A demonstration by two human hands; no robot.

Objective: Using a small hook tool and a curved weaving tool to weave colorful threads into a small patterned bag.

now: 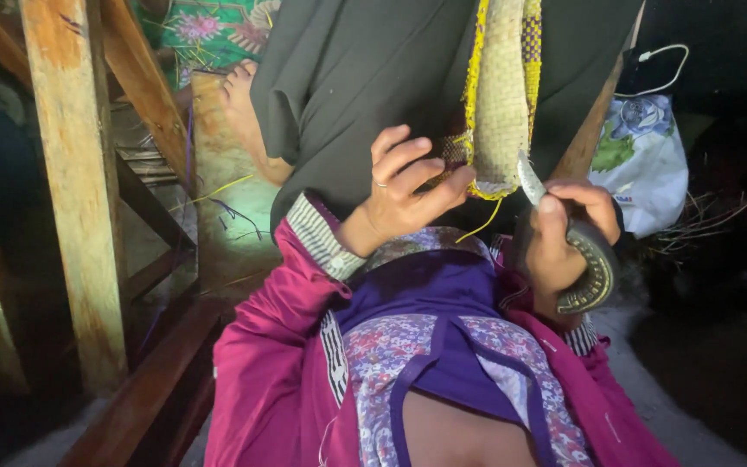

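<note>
My left hand pinches the lower edge of a woven mat strip, tan with a yellow and purple border, which hangs down in front of a dark cloth. My right hand grips a small knife with a curved silvery blade, whose tip touches the strip's bottom end. A loose yellow strand dangles below the strip. A ring shows on my left hand. Magenta sleeves and a purple flowered garment cover my arms and lap.
Wooden posts and beams stand at the left. Another person's bare foot and green flowered clothing lie behind them. A white plastic bag with a flower print and a white cable are at the right. Loose fibres lie on the floor.
</note>
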